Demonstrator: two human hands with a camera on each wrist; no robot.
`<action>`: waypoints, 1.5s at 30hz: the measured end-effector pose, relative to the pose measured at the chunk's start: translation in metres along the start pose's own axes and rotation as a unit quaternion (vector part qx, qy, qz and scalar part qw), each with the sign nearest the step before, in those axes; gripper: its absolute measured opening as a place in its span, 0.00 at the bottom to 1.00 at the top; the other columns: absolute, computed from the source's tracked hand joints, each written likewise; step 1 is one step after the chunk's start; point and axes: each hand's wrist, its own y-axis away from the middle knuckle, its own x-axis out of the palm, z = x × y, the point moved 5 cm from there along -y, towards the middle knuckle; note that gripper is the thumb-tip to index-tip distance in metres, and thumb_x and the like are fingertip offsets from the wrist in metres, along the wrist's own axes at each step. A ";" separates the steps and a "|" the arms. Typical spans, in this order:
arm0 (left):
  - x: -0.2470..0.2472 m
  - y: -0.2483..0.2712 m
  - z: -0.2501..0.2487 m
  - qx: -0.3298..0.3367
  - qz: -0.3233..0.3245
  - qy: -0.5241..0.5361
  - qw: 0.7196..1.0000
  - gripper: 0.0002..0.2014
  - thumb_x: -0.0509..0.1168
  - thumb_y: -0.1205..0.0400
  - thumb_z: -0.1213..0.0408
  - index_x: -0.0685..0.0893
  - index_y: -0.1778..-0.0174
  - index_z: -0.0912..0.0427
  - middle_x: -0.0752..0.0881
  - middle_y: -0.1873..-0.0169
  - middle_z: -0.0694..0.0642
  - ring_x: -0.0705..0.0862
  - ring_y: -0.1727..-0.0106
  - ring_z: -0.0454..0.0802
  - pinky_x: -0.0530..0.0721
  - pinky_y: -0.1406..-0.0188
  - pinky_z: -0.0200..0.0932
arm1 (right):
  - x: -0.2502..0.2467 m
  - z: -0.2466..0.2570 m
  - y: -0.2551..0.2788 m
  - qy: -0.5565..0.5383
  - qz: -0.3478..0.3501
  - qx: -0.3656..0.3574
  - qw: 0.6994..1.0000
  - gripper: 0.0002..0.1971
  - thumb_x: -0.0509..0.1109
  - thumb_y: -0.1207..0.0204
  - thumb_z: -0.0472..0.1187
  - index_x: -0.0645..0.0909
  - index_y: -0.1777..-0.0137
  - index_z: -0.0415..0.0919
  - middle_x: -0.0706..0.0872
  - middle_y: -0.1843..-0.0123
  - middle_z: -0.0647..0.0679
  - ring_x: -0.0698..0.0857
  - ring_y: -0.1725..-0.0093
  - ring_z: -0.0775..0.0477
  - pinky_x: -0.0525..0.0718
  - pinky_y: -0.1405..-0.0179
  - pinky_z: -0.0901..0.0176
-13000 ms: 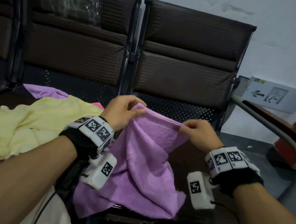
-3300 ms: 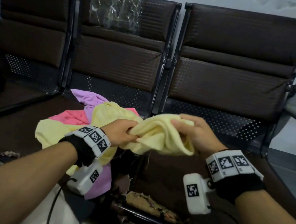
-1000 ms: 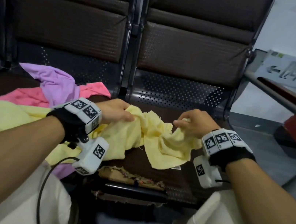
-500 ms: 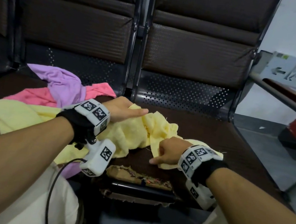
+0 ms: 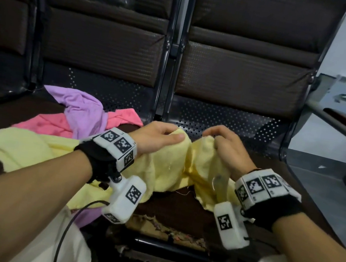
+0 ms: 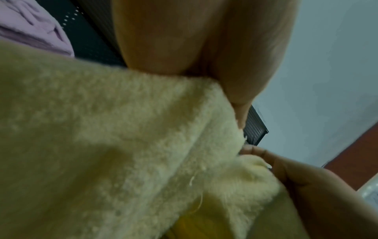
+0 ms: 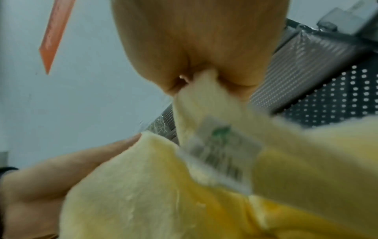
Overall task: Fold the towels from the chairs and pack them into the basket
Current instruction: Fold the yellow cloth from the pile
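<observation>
A pale yellow towel (image 5: 168, 170) hangs bunched over the front of the right chair seat (image 5: 178, 208). My left hand (image 5: 160, 136) pinches its upper edge on the left, thumb on top. My right hand (image 5: 225, 144) grips the edge close beside it, fingers curled round the cloth. In the left wrist view the yellow towel (image 6: 114, 145) fills the frame under my palm. The right wrist view shows the towel (image 7: 163, 194) pinched in my fingers, with a white care label (image 7: 223, 155) hanging from it. No basket is in view.
A second yellow towel (image 5: 27, 151), a pink towel (image 5: 52, 124) and a purple towel (image 5: 83, 108) lie heaped on the left seat. Dark chair backs (image 5: 243, 74) stand behind. A metal armrest (image 5: 343, 129) runs at right. The seat's front edge (image 5: 166, 230) is torn.
My right hand has come up from the seat and taken the towel's edge next to my left hand. The towel has risen off the seat between both hands.
</observation>
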 end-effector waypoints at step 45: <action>-0.023 0.004 -0.029 -0.021 -0.159 0.284 0.945 0.13 0.65 0.19 0.56 0.85 0.53 0.65 0.87 0.63 0.59 0.87 0.62 0.52 0.84 0.66 0.42 | -0.025 0.021 0.006 -0.286 -0.118 0.003 0.951 0.07 0.69 0.22 0.35 0.89 0.56 0.41 0.90 0.63 0.49 0.86 0.64 0.54 0.84 0.67 0.62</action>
